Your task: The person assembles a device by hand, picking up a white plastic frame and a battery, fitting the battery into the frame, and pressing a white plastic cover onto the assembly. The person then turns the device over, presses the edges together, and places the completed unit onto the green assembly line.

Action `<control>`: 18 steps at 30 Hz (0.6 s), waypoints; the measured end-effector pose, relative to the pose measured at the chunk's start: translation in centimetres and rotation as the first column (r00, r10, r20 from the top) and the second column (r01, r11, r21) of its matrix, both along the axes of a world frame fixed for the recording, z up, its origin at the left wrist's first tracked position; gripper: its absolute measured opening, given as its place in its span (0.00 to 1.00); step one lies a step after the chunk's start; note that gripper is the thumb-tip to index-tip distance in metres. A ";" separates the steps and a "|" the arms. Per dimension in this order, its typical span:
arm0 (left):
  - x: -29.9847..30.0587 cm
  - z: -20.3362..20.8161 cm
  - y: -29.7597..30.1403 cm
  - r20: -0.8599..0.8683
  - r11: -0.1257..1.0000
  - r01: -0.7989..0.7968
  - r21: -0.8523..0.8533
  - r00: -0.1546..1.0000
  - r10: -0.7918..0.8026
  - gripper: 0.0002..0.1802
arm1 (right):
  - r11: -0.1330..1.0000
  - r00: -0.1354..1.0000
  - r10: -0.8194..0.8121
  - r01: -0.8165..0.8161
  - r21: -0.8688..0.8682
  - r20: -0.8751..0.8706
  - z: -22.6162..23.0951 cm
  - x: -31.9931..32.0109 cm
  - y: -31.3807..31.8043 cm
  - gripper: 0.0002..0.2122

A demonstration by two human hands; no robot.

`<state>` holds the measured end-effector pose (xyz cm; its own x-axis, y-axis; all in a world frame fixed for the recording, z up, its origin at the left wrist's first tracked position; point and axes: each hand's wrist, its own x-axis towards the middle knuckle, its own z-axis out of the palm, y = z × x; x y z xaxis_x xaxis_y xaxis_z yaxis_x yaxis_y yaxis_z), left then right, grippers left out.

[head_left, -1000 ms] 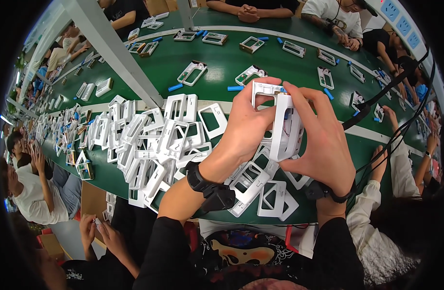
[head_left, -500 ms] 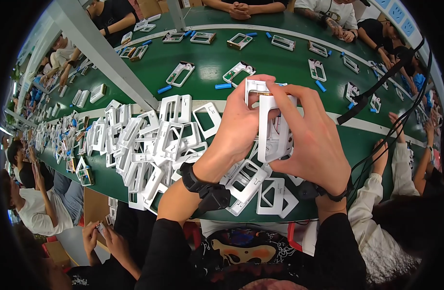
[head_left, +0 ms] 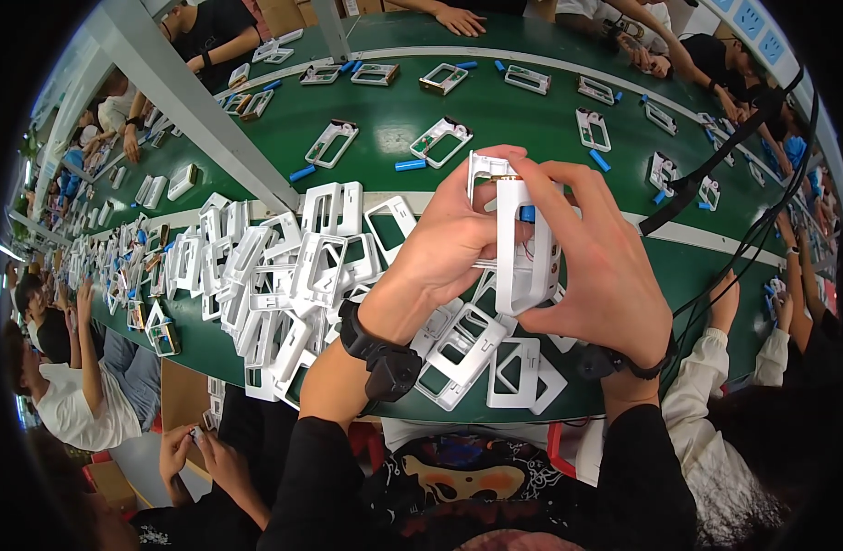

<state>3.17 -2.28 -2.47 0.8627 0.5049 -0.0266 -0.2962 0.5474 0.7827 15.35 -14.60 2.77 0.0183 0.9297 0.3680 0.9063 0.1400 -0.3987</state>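
Observation:
My left hand (head_left: 444,234) and my right hand (head_left: 609,262) hold a white plastic housing (head_left: 508,266) upright on its edge above the table. The right hand's fingers curl over its top and side, while the thumb presses low on its near end. My left hand grips the far left side, its fingers bent in toward the opening. Between the hands a bit of a blue cylinder (head_left: 528,213) shows inside the housing, with thin wires and small metal parts. The left fingertips are partly hidden. Below the hands lie loose white frames (head_left: 472,344).
A large heap of white frames (head_left: 284,266) spreads to my left. Open housings (head_left: 441,140) with blue cylinders (head_left: 409,166) lie on the green belt (head_left: 375,193) beyond. A grey post (head_left: 210,119) rises at left; black cables (head_left: 788,174) hang at right. Co-workers sit all around.
A blue cylinder now shows inside the housing, where none was visible before. The housings on the belt have shifted slightly left. A person across has unclasped their hands.

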 end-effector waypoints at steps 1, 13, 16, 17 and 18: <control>0.0 0.1 0.0 -0.001 1.000 -0.002 0.001 1.000 0.002 0.35 | 1.000 1.000 0.002 -0.002 0.001 -0.001 0.1 0.0 0.0 0.49; 0.2 1.4 -0.7 -0.142 0.994 -0.101 -0.042 0.985 0.094 0.31 | 0.999 0.986 -0.049 0.049 -0.004 -0.160 0.1 0.6 0.2 0.50; 0.4 0.8 -0.4 -0.100 0.995 -0.092 -0.041 0.991 0.088 0.30 | 1.000 0.986 -0.026 0.025 -0.009 -0.163 0.1 0.6 0.0 0.50; 0.4 0.7 -0.4 -0.101 0.995 -0.092 -0.041 0.991 0.088 0.30 | 1.000 0.986 -0.026 0.025 -0.009 -0.163 0.1 0.6 0.0 0.50; 0.3 0.5 -0.5 -0.096 0.996 -0.088 -0.015 0.992 0.086 0.30 | 1.000 0.988 -0.013 0.015 0.011 -0.155 0.0 0.6 0.1 0.50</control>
